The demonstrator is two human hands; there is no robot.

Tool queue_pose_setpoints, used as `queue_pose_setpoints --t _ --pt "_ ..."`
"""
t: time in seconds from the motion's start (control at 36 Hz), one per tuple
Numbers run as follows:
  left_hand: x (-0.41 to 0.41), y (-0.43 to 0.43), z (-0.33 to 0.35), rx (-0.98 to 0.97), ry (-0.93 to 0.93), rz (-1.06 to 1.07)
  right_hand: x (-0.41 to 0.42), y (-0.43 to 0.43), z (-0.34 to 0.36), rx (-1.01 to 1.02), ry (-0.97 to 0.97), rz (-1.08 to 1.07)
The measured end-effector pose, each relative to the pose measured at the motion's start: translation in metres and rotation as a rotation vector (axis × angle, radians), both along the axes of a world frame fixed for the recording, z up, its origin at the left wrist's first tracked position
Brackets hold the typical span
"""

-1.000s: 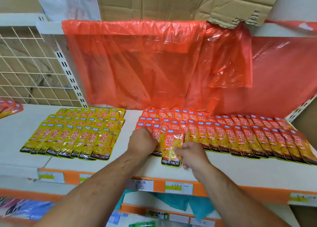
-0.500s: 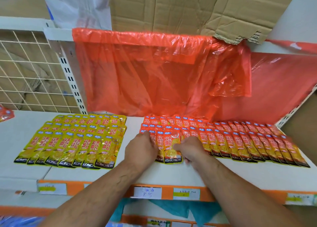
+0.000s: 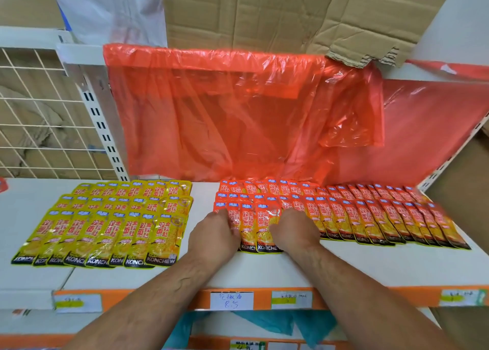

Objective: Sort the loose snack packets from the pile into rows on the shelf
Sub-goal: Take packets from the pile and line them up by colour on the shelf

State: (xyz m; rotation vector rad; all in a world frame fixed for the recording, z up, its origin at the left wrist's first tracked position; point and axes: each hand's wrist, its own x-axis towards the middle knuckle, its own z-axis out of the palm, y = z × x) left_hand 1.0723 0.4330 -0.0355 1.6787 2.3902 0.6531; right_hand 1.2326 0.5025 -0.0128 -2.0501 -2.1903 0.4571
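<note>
Orange-red snack packets (image 3: 370, 217) lie in three overlapping rows on the right part of the white shelf (image 3: 344, 267). Yellow packets (image 3: 119, 217) of the same brand form three rows on the left. At the left end of the front orange row, one packet (image 3: 260, 228) lies flat between my hands. My left hand (image 3: 214, 233) rests with its fingertips on the packets at that packet's left edge. My right hand (image 3: 293, 230) presses on the packets just to its right. The hands cover the packets beneath them.
A red plastic sheet (image 3: 225, 111) hangs from the upper shelf behind the rows, with torn cardboard (image 3: 291, 13) above it. A wire mesh panel (image 3: 34, 111) stands at the left. Price labels (image 3: 231, 300) line the orange shelf edge. A bare strip of shelf separates the two packet groups.
The packet my right hand held out in front of the row now lies in line with the front orange row. Both hands have moved up onto the row.
</note>
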Motion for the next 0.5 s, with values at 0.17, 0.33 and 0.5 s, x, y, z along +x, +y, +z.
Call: queue_pose_setpoints --t 0.17,0.33,0.5 --pt "0.0017 0.0021 0.0009 -0.021 0.011 0.003 -0.0001 0.0021 -0.0037 0.027 -0.04 0.042" --pt "0.0027 0.0019 0.0028 -0.035 0.02 0.008 0.0009 0.0024 -0.0031 0.034 -0.053 0.057" --pt "0.0067 -0.0013 0.0053 -0.027 0.073 0.033 0.0063 0.0043 -0.0003 0.069 -0.003 0.101"
